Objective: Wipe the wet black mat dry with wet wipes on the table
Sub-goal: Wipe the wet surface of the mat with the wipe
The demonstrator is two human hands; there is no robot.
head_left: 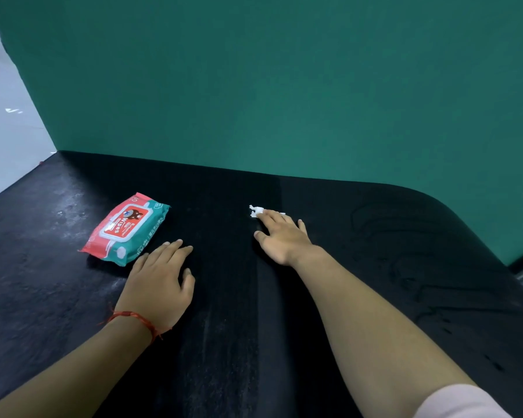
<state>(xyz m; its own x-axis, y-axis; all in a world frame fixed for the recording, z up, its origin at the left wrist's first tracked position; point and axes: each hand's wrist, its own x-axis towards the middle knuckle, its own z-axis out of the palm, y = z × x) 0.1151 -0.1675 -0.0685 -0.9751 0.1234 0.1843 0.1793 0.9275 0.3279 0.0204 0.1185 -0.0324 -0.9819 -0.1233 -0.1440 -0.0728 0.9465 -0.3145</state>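
The black mat covers the whole table, with faint wet streaks on its right side and pale smears on its left. My right hand lies flat with straight fingers pressing a crumpled white wipe onto the mat at mid-table; only the wipe's far edge shows past my fingertips. My left hand rests flat on the mat with fingers spread and holds nothing. Just left of it lies a red and teal pack of wet wipes with its lid closed.
A green wall rises directly behind the table's far edge. The mat's right corner is rounded and drops off. Pale floor shows beyond the table's left edge.
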